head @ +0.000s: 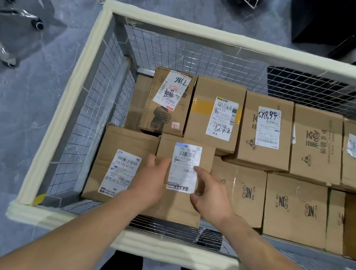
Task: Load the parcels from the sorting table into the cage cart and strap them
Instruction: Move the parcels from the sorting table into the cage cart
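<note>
Labelled parcel [175,205] under flat left hand [151,179] and loosely curled right grip [212,196], hold uncertain; perched atop uneven boxes [248,194], it may tilt.

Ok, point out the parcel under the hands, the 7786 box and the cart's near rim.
parcel [182,173], head view, its label.
7786 box [171,90], head view, its label.
near rim [170,252], head view, its padding.
</note>
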Motion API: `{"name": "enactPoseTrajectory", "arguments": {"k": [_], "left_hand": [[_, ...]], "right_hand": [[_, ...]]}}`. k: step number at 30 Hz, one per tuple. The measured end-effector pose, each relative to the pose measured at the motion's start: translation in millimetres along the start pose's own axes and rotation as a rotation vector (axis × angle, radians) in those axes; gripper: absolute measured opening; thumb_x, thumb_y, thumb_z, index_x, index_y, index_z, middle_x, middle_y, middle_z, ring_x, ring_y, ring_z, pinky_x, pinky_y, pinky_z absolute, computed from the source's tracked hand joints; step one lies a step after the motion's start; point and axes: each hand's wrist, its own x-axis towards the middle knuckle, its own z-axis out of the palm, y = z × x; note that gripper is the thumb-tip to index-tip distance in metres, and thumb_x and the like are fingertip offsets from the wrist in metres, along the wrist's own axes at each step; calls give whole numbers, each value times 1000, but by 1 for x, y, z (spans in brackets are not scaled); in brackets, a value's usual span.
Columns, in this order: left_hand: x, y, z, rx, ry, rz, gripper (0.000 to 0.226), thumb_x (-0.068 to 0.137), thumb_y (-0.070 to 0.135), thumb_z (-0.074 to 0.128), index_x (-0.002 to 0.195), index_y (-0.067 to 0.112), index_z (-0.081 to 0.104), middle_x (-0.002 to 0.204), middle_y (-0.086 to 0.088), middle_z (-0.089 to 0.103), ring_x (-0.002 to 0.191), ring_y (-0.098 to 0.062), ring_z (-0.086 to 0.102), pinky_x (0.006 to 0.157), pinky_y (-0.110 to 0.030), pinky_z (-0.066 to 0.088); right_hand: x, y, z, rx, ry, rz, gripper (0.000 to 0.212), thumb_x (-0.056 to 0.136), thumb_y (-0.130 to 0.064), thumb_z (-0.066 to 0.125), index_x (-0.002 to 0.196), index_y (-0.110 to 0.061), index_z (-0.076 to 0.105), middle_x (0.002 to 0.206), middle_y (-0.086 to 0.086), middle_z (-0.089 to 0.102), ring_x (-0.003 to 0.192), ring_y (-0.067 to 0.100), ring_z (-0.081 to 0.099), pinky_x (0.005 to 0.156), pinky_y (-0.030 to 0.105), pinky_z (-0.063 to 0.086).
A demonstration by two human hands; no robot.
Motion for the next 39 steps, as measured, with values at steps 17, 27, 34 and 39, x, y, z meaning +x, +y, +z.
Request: {"name": "enactPoseTrajectory", "arguments": {"k": [17, 27, 34, 39], "left_hand": [[24, 5, 7, 446, -23, 38, 64, 76, 0, 64, 132, 10, 34, 128, -15, 31, 112, -32, 41, 73, -33, 39], [-53, 98, -91, 468, 332, 266, 81, 90, 52, 61, 151, 16, 23, 158, -14, 14, 148, -38, 4, 117, -52, 23], [-122, 208, -193, 431, 646, 612, 93, 89, 58, 57, 155, 7, 17, 161, -17, 17, 150, -36, 7, 120, -50, 21], [-176, 289, -241, 377, 801, 952, 96, 80, 57, 68, 147, -1, 31, 152, -21, 36, 145, -41, 27, 109, -55, 37]], "right_hand": [[32, 10, 7, -345, -298, 0, 94, 91, -25, 65, 155, -45, -1, 154, 21, 24, 99, 32, 63, 89, 39, 54], [-47, -58, -113, -298, 273, -226, 67, 99, -41, 53, 153, -9, 31, 159, 14, 29, 149, 36, 23, 120, 46, 26], [-140, -112, -239, -261, 779, -312, 72, 100, -51, 37, 152, -2, 34, 161, 16, 25, 150, 31, 21, 118, 50, 27], [-223, -130, -310, -278, 1053, -259, 74, 101, -56, 35, 152, -3, 35, 161, 14, 27, 151, 28, 22, 117, 52, 31]]}}
